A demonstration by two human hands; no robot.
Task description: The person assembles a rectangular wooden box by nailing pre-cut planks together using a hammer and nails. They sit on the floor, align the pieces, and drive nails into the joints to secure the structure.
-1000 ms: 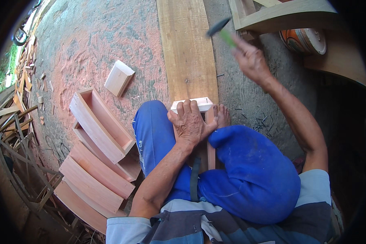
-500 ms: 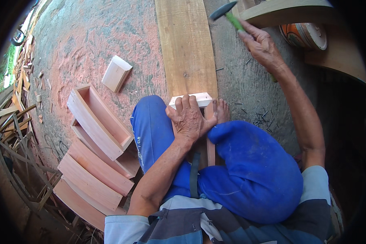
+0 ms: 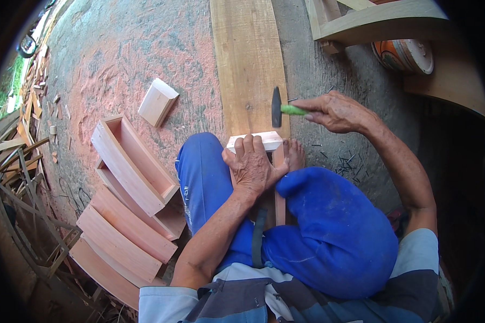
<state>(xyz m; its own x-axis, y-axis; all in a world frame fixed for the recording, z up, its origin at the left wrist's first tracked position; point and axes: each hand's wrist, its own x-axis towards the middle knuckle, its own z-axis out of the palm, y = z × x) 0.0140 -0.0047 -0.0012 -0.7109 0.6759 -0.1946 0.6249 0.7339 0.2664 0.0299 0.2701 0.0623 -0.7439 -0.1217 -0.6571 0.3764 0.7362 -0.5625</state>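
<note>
A hammer [image 3: 277, 109] with a dark metal head and a green handle is gripped in my right hand [image 3: 339, 113]. Its head hangs just beyond the far end of a small wooden frame [image 3: 279, 185], over a long plank. My left hand [image 3: 249, 164] is wrapped over the frame, its fingers on the pale end block [image 3: 255, 141] and the thumb toward the right side piece. The frame sits between my blue-trousered legs. Part of it is hidden under my left hand and forearm.
The long plank [image 3: 246, 64] runs away from me. Loose nails [image 3: 349, 164] lie right of my foot. A pale wooden block [image 3: 158, 102] rests on sawdust. Open curved wooden boxes [image 3: 134, 167] are stacked at left. Curved timber [image 3: 382, 24] and a bucket [image 3: 401, 56] stand at far right.
My right hand has swung the hammer down and toward me, from the upper right to near the frame's end block. My left hand keeps its hold on the frame.
</note>
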